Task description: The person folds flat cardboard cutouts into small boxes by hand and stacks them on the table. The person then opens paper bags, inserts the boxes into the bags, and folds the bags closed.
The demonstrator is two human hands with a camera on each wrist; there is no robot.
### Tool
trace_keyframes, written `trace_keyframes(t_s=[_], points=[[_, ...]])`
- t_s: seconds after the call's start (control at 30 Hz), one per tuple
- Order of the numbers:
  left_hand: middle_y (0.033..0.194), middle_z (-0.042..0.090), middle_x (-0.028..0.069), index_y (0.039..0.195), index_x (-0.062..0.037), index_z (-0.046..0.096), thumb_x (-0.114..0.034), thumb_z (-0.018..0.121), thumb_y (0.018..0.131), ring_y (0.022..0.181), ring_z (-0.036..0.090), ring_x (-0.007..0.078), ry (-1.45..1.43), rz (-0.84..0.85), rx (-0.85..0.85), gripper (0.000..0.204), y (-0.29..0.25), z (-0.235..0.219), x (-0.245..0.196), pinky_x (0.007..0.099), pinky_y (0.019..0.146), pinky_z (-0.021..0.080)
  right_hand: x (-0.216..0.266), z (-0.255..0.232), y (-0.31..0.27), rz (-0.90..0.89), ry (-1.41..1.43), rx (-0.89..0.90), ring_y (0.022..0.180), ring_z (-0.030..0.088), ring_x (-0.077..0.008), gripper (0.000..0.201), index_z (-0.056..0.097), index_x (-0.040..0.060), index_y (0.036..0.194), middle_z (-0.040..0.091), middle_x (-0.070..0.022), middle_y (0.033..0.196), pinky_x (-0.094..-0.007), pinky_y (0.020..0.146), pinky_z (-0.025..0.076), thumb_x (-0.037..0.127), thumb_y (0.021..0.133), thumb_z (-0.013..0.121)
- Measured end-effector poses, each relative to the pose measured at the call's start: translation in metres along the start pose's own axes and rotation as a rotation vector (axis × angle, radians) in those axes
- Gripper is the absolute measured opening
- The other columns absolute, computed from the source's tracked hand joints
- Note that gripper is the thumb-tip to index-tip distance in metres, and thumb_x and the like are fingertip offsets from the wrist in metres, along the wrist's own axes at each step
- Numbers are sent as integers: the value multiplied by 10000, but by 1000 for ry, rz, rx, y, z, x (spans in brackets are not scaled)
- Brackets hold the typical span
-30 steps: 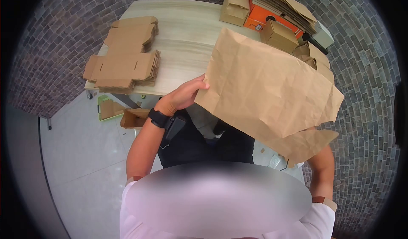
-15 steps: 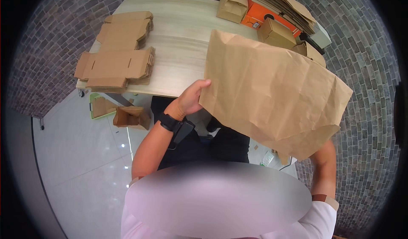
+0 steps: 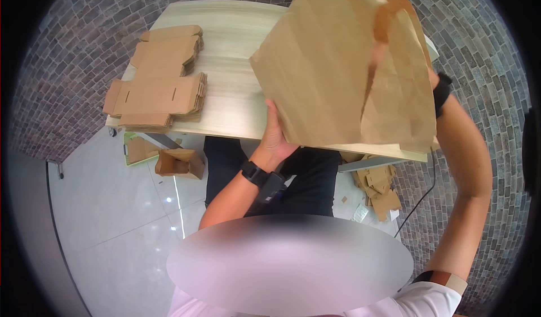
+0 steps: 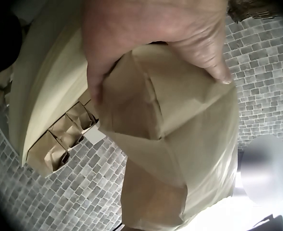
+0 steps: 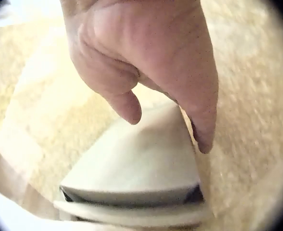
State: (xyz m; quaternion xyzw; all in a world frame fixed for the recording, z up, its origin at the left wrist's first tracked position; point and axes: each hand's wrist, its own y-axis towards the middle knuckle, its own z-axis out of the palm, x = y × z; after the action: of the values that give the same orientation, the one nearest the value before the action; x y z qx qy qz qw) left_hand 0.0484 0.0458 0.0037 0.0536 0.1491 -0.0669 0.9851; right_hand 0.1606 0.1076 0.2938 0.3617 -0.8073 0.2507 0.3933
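A large brown paper bag point(image 3: 327, 74) is held up over the near right part of the table, its mouth gaping on the right. My left hand point(image 3: 276, 136) grips its lower left end. In the left wrist view, thumb and fingers of that hand point(image 4: 156, 24) span the bag's folded base point(image 4: 132, 101). My right hand point(image 5: 146, 53) is inside the bag, surrounded by bright brown paper, thumb and finger extended toward the folded bottom point(image 5: 136, 159). The bag mostly hides this hand in the head view; its banded wrist point(image 3: 442, 94) shows at the right edge.
Flat cardboard box blanks point(image 3: 152, 94) are stacked on the table's left point(image 3: 231, 91). On the floor stand an open brown bag point(image 3: 180, 163) and a green crate point(image 3: 132, 151). Cardboard pieces point(image 3: 377, 187) lie at right below the table. Several standing paper bags point(image 4: 50, 151) line the table edge.
The bag has been raised and turned, and its mouth now gapes. The right hand has moved up from below the bag to inside it. The left hand has shifted to the bag's lower end.
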Motion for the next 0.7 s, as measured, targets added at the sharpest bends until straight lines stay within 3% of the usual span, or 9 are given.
trace_keyframes(t_s=[0.2,0.33,0.4,0.43,0.5,0.57,0.6,0.67,0.7], points=[[1599,383,103,1594,-189,291,-843,446,873,1468,368,318,-57,135,-148,986,24,16,24,540,1209,302,11,-39,15,-92,-92,85,1203,630,-201,572,577,-34,1358,650,-135,1294,-354,1022,501,454,1070,493],[1633,311,107,1599,-168,250,-756,376,977,1480,342,338,-239,136,-277,866,35,23,42,563,1213,281,14,-69,-5,15,72,146,1122,656,-197,548,595,-41,1326,688,-126,1216,-333,1037,480,393,995,643],[1645,283,111,1599,-160,239,-723,355,1007,1490,325,345,-275,99,-260,825,33,13,53,570,1209,285,19,-57,-12,-113,-581,295,1049,669,-191,466,615,-58,1277,713,-124,1153,-335,996,499,164,877,703],[1627,312,139,1586,-128,266,-688,370,1020,1489,331,355,-260,5,-269,803,25,10,55,564,1203,301,6,-56,-13,-188,-711,242,997,677,-208,515,621,-63,1250,720,-130,1117,-338,943,516,10,742,668],[1610,341,167,1573,-96,292,-654,385,1033,1488,337,364,-237,-93,-283,781,11,0,55,558,1197,317,5,-53,-12,-80,-864,198,980,680,-227,519,630,-45,1246,723,-133,1104,-343,930,524,-9,729,660],[1486,495,228,1501,-28,400,-591,438,1043,1423,447,385,-33,-472,-152,727,-7,-9,46,529,1157,390,6,-49,-13,28,-1009,159,962,682,-245,526,638,-28,1242,725,-136,1092,-347,918,531,-28,717,651],[1486,495,228,1501,-28,400,-591,438,1043,1423,447,385,-28,-473,-156,727,-18,-12,37,529,1157,390,9,-48,-17,91,-1008,94,1020,676,-278,575,634,-7,1267,719,-148,1125,-363,963,517,-39,693,645],[1319,636,225,1353,15,550,-459,519,1055,1309,579,355,493,-519,-57,561,-40,-1,7,465,1103,465,2,-55,-24,159,-998,20,1078,669,-310,625,631,15,1291,712,-161,1158,-378,1008,502,-51,669,639],[1268,665,192,1301,13,587,-380,548,1053,1240,619,303,645,-390,-95,467,-48,3,-10,419,1056,495,-11,-66,-32,-129,-943,-13,1098,664,-300,643,623,12,1302,707,-158,1180,-376,1013,501,-50,663,622]])
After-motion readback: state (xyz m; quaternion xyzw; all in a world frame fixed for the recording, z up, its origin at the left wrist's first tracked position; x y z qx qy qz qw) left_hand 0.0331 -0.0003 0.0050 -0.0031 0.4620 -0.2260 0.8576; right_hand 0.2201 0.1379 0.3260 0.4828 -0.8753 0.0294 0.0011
